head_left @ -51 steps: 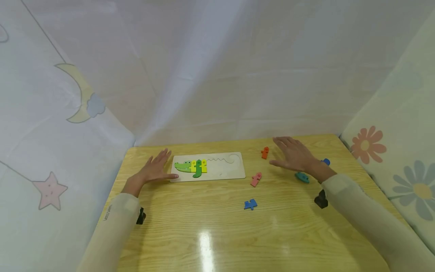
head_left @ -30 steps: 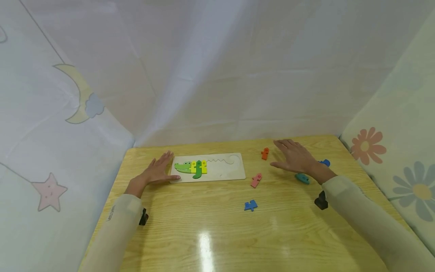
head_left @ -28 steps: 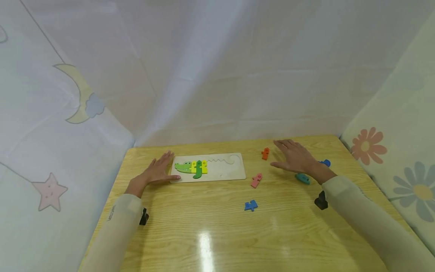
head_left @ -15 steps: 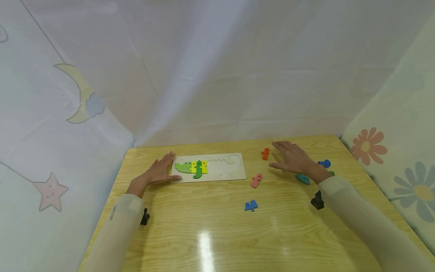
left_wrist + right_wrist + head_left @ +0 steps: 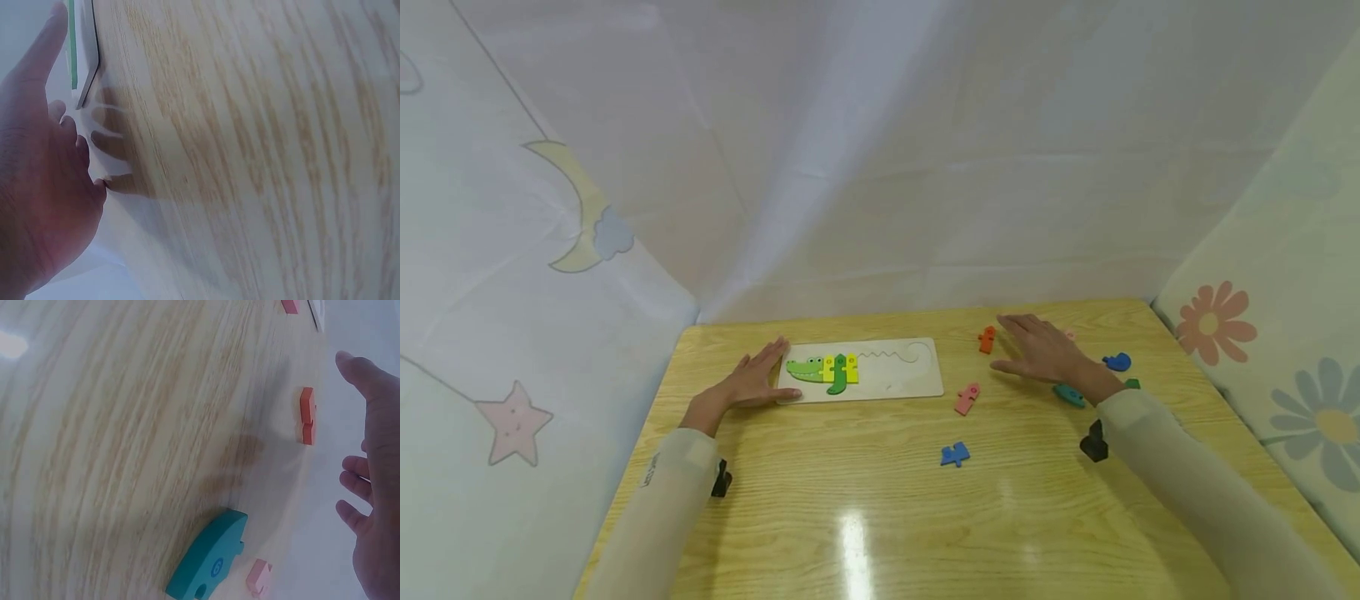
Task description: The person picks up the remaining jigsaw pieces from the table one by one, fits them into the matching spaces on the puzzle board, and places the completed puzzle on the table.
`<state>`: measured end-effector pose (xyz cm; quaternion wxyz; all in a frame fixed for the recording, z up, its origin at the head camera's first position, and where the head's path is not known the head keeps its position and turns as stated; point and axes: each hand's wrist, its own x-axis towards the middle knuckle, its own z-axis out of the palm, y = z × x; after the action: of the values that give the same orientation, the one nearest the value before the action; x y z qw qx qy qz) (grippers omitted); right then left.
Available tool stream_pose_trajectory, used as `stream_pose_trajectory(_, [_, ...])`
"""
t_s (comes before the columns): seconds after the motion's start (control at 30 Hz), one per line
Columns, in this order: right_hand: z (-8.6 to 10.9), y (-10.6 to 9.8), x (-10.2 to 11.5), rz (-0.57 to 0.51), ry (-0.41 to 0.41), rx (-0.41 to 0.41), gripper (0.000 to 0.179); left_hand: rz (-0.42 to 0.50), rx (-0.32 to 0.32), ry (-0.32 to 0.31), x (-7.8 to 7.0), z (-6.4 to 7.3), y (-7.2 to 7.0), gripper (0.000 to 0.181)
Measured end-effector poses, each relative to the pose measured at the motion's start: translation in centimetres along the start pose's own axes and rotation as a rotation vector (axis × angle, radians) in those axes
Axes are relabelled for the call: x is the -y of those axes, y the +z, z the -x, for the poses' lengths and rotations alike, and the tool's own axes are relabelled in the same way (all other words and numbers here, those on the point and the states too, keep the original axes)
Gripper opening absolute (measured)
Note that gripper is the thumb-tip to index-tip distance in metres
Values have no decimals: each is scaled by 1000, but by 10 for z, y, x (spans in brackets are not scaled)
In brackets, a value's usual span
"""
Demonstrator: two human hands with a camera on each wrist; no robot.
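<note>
A pale puzzle board (image 5: 898, 379) lies toward the back of the table, with a green crocodile head (image 5: 805, 369) and yellow and green body pieces (image 5: 839, 372) on its left part. My left hand (image 5: 747, 382) is spread at the board's left end, thumb over its near corner. My right hand (image 5: 1041, 352), fingers extended and holding nothing, hovers over the right side of the table. Close by it lie an orange piece (image 5: 987, 339), a teal piece (image 5: 209, 556) and a light pink piece (image 5: 259, 577), partly covered by the hand in the head view.
A pink piece (image 5: 967, 398) and a blue piece (image 5: 955, 454) lie right of the board. Farther right are a dark blue piece (image 5: 1117, 362) and a green piece (image 5: 1132, 383) partly behind the sleeve. Fabric walls (image 5: 880, 250) border the table.
My right hand has drifted slightly left and nearer, uncovering the green and light pink pieces. My left hand has shifted slightly right along the board's end. The pieces stay put.
</note>
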<state>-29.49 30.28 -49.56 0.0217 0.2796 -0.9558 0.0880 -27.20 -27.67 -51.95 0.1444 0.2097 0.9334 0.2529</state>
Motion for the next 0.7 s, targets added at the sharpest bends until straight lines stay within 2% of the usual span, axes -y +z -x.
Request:
stream_pose_trajectory(0.13, [-2,4,0,-5,-8,-6,95,-36,8,-8,1,0,1,122])
stream_pose_trajectory(0.23, [-3,5,1,-12,-8,-10,95,-47,13,-40,-9,1,-2,120])
stream_pose_trajectory(0.33, [-5,6,2,-33,-1,-8,95,-71,11,-55,-9,0,-1,117])
stream_pose_trajectory(0.7, [-7,12,1,-87,3,2,91,-66,20,-50,-10,-2,0,114])
